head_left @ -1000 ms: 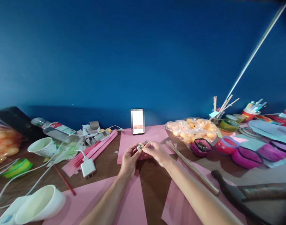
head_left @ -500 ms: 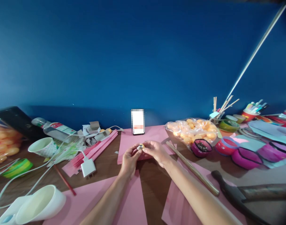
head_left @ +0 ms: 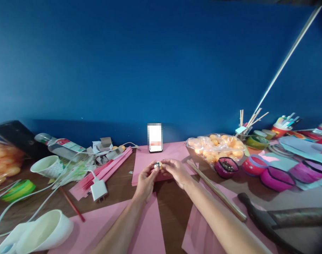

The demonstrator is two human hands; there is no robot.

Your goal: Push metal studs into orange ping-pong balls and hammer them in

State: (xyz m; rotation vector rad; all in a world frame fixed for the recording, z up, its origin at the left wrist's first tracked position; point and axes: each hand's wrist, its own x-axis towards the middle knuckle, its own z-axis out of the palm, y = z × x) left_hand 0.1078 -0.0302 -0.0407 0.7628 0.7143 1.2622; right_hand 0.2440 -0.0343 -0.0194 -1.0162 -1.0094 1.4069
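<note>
Both hands meet in front of me, a little above the near edge of a stack of pink paper (head_left: 174,150). My left hand (head_left: 146,180) is closed, thumb and fingers pinching a small round ball (head_left: 158,165), pale yellow with dark marks on top. My right hand (head_left: 177,172) is closed on the ball's right side, its fingertips covering part of it. Too small to make out is what the dark marks are. Behind the hands a phone (head_left: 155,139) stands upright with a blurred screen.
On the right lie wooden sticks (head_left: 216,190), a hammer (head_left: 288,217), a bag of orange balls (head_left: 216,146) and a purple cup (head_left: 226,167) of dark bits. Leftward are a white charger (head_left: 99,188), a red pencil (head_left: 72,204), a plastic bottle (head_left: 67,148) and a white scoop-shaped container (head_left: 47,233).
The ball has turned slightly between my fingers, so its dark marks look different. Both hands stay in nearly the same place.
</note>
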